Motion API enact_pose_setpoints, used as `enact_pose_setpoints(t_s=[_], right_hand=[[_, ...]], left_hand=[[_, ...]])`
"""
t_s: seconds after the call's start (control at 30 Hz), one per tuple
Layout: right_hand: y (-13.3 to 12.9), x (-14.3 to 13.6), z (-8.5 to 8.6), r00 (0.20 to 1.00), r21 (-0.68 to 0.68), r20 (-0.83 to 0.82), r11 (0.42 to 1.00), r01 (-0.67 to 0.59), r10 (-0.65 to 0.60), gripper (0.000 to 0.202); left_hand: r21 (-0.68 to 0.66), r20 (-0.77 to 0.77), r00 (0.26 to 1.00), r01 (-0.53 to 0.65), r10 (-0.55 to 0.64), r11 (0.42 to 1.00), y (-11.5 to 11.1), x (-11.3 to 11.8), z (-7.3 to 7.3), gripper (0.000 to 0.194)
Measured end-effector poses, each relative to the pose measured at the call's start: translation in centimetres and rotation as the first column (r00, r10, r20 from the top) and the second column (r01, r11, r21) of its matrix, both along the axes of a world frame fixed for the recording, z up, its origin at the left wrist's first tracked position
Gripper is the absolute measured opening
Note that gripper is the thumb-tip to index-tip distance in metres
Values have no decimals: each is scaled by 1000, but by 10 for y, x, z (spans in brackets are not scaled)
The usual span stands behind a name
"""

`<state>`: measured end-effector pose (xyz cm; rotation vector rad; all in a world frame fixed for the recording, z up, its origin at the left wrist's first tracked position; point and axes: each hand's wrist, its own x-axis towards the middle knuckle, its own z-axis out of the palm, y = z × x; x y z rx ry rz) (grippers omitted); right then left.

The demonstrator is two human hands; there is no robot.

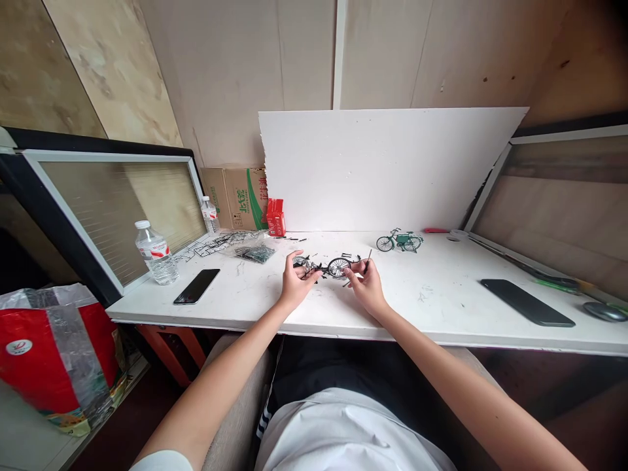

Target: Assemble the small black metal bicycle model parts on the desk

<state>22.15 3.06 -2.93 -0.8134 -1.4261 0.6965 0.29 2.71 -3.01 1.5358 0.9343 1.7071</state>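
Note:
A small black model bicycle (338, 267) with spoked wheels is held just above the white table between both hands. My left hand (295, 281) grips its left end, thumb and fingers closed round the frame near one wheel. My right hand (366, 284) pinches the right end beside the other wheel, and a thin dark tool (367, 261) sticks up from its fingers. Small black parts (346, 255) lie on the table behind the hands. A finished-looking green model bicycle (400, 241) stands farther back to the right.
On the white table (432, 314) are a phone (197, 286), a dark flat object (527, 302), a water bottle (157, 254), bagged parts (255, 252), black part frames (216, 244) and a red box (275, 218). A white board (387, 170) stands behind.

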Motion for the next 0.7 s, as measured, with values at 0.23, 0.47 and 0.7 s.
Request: enact_pose_setpoints(t_s=[0.23,0.47,0.7], right_hand=[[-2,-1,1,994,60,14,992,108,-109,36],[-4,-3,0,983,92,108,986,137,-147,34],[-2,-2,-1,966,159,148,969,190,-214,29]], left_hand=[[-19,-6,1000,1,-1,1000,-1,0,1,68],[-13,-29,1000,11,-11,1000,2,0,-2,63],[47,-77,997,-21,25,999,3,1,-5,63]])
